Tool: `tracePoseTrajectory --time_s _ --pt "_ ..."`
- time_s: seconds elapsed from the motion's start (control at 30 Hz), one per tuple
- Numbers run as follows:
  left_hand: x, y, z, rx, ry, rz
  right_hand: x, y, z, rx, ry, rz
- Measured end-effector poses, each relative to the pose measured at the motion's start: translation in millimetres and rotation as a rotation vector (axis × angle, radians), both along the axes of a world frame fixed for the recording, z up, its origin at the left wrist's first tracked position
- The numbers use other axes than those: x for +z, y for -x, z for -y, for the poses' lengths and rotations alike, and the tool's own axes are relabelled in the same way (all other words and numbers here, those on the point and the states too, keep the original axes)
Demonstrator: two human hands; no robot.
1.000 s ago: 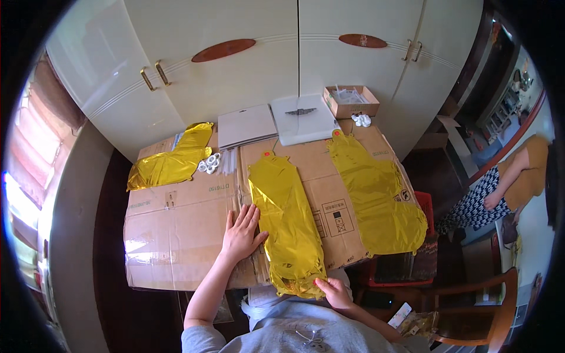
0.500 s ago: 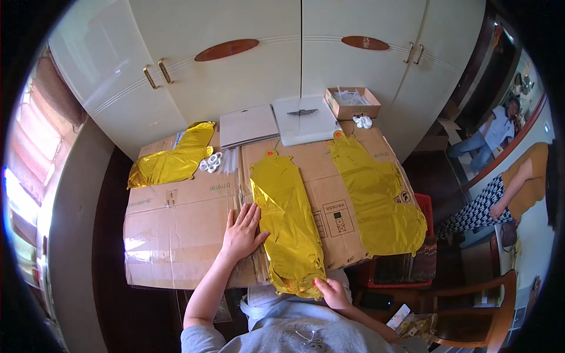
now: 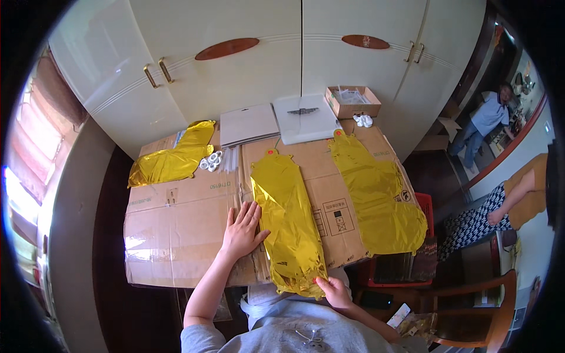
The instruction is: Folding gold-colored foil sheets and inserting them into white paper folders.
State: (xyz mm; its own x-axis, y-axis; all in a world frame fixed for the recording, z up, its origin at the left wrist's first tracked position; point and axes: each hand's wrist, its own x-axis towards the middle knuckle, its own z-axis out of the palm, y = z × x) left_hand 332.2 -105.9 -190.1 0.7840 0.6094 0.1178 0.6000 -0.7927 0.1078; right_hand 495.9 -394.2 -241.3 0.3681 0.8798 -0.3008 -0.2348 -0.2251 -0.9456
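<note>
While the left hand (image 3: pixel 242 230) lies flat with fingers spread on the cardboard sheet (image 3: pixel 176 229), its thumb against the left edge of the middle gold foil balloon (image 3: pixel 288 226), the right hand (image 3: pixel 334 292) pinches the balloon's near end where it overhangs the table edge close to the body. Flattening is judged to go best with the left palm holding steady as an anchor and the right hand drawing the foil taut toward the body, so that creases run out lengthwise. Two more gold foil balloons lie apart, one at the right (image 3: pixel 376 194) and one at the far left (image 3: pixel 173 159).
</note>
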Motion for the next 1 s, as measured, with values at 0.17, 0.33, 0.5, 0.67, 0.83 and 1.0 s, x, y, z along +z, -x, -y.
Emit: tracePoseTrajectory --time_s 0.17,0.33,0.5,0.67,0.83,1.0 --pt "0 -1 -1 0.000 0.009 -0.007 2 -4 1 0.032 0.046 -0.005" --pt "0 -1 -1 -0.001 0.002 -0.011 2 -3 0 0.072 0.004 -0.154" --pt "0 0 -1 0.002 0.003 -0.017 0 -10 3 0.137 0.015 -0.264" --pt "6 -3 0 0.012 0.072 -0.062 -18 -15 11 0.058 0.016 -0.278" --pt "6 -3 0 0.010 0.074 -0.057 -7 -17 9 0.075 0.049 -0.242" --pt "-1 -1 -1 0.001 0.001 -0.012 -19 -16 10 0.069 0.005 -0.198"
